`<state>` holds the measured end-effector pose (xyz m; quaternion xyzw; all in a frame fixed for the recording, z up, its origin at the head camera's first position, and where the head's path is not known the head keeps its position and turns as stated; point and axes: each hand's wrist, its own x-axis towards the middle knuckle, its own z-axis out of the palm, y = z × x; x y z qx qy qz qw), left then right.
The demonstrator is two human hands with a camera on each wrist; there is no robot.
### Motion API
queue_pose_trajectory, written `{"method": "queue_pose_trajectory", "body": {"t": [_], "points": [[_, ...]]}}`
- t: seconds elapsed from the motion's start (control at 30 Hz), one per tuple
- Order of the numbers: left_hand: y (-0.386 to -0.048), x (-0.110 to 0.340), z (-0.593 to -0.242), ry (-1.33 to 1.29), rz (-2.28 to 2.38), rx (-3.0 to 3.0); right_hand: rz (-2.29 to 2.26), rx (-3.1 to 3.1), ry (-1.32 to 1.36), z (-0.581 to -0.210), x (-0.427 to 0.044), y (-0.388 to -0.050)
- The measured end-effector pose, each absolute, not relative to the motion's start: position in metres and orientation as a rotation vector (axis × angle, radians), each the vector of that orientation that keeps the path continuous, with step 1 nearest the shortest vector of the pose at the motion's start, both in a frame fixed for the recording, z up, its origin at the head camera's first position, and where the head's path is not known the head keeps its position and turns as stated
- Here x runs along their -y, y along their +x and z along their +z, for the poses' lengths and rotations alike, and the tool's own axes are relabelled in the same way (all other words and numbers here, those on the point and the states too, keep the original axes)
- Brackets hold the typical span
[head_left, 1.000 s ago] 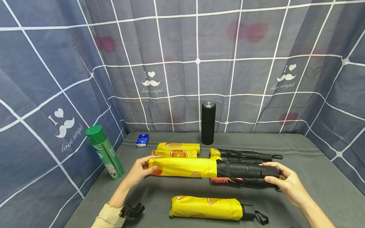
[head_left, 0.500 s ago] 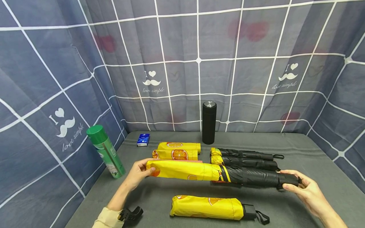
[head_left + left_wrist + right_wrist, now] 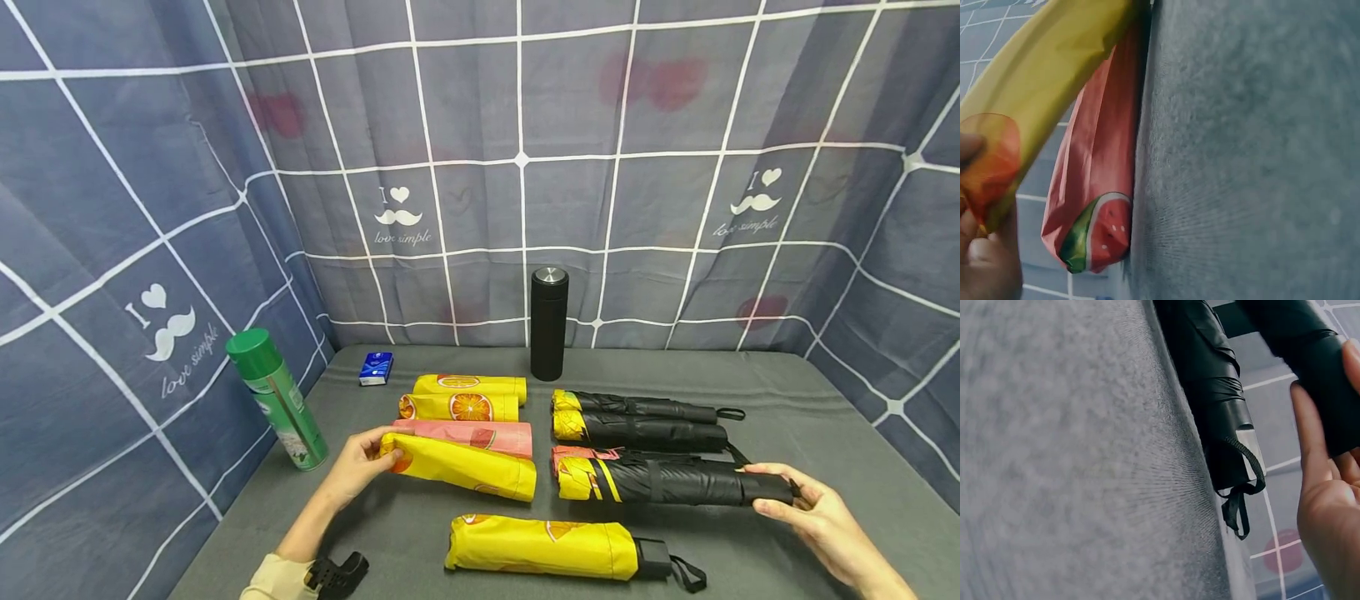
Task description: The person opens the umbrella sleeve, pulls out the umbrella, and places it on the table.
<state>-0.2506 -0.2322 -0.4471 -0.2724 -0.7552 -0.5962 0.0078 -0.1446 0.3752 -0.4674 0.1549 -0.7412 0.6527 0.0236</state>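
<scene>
I log: left hand (image 3: 363, 460) pinching yellow cover (image 3: 467, 469); right hand (image 3: 816, 510) gripping black umbrella (image 3: 678, 482). Likely risk: careless lowering, pink cover (image 3: 468, 432) knocked askew.

yellow cover (image 3: 465, 468), orange print; black umbrella (image 3: 686, 483), yellow-striped end.

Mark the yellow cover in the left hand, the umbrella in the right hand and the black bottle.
Yellow cover (image 3: 468, 469), head view, middle of its fabric.
Held umbrella (image 3: 675, 483), head view, middle of its folded canopy.
Black bottle (image 3: 549, 331), head view, middle of its body.
</scene>
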Motion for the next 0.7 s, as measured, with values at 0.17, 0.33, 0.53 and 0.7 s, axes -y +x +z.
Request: {"method": "queue_pose_trajectory", "body": {"t": [0.17,0.33,0.53,0.7], "points": [[-0.237,0.231,-0.43,-0.817,-1.631,2.481,2.0,2.337,0.443,-0.472,-0.378,-0.145],[-0.231,0.232,-0.427,-0.82,-1.424,2.548,1.992,2.34,0.443,-0.476,-0.377,-0.146],[-0.228,0.231,-0.425,-0.876,-1.275,2.56,1.905,2.381,0.466,-0.48,-0.375,-0.146],[-0.225,0.229,-0.418,-0.906,-1.179,2.487,1.922,2.369,0.462,-0.482,-0.375,-0.148]]}}
